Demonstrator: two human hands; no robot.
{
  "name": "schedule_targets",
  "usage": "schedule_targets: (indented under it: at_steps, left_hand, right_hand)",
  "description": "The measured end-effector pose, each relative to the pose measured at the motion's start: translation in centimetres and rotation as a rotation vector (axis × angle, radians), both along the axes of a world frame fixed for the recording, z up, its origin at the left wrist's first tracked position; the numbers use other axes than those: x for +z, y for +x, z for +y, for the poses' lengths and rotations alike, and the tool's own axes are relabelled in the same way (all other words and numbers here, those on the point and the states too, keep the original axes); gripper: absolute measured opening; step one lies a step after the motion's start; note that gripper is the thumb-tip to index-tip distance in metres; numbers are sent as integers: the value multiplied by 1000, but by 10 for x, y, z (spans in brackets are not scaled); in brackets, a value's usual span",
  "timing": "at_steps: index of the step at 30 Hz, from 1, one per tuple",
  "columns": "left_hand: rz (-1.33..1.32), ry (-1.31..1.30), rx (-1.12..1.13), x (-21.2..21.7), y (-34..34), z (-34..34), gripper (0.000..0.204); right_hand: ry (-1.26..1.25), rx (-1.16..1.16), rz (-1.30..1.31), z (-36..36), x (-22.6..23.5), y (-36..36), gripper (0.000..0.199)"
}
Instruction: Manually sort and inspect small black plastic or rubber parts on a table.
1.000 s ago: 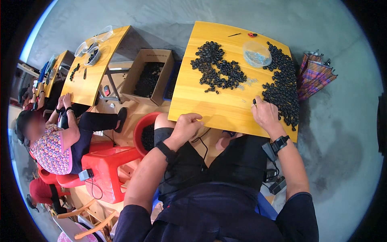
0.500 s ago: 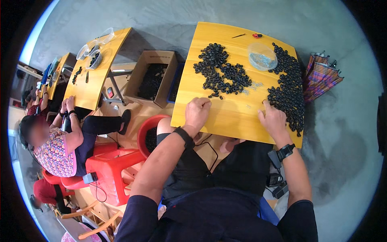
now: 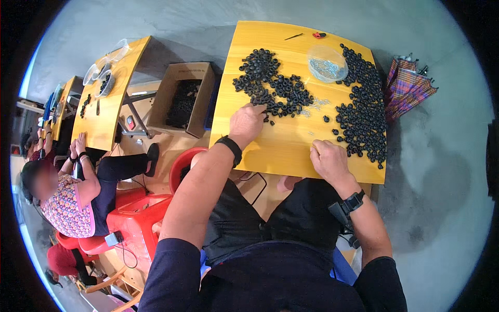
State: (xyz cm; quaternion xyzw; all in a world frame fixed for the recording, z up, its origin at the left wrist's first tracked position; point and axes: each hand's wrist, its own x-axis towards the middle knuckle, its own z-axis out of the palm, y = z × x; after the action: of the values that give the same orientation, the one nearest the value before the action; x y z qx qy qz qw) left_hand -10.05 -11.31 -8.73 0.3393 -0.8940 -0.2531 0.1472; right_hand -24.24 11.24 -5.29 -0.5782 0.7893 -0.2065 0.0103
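On the yellow table point(image 3: 280, 156), my left hand point(image 3: 247, 124) reaches the near edge of a pile of small black ring-like parts point(image 3: 283, 88). Its fingers are drawn together at the pile, and whatever lies between them is hidden. My right hand point(image 3: 330, 161) is closed above the near right side of the table, thumb against curled fingers; its contents do not show. Beyond it spreads a second pile of black round parts point(image 3: 361, 122). A loose black part point(image 3: 326, 118) lies between the piles, near scattered small silvery pieces point(image 3: 318, 103).
A clear round tub point(image 3: 327, 63) of silvery pieces stands farther back, with a red-and-black object point(image 3: 319, 35) and a thin dark tool point(image 3: 293, 36) behind. A folded plaid umbrella point(image 3: 410, 88) is at right. Left are a cardboard box point(image 3: 182, 99), red stool point(image 3: 138, 223) and seated person point(image 3: 73, 203).
My left hand has moved forward to the left pile. My right hand has drawn left, away from the right pile, and its fingers have curled in. The whole view has shifted slightly.
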Motion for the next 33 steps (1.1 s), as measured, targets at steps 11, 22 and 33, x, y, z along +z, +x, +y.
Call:
schedule_targets:
  at_steps: [11,22,33]
  left_hand:
    - [116,94,58,5,-5,1,20]
    - [674,953,156,45,35,36,24]
    - [830,929,-48,69,65,81,20]
  right_hand:
    - [-25,-69,-92,-15,-8,-19,12]
    - [-61,-54,-101,-34,-27,-21,9]
    - [-234,-94,-1007,-28,63,38,14]
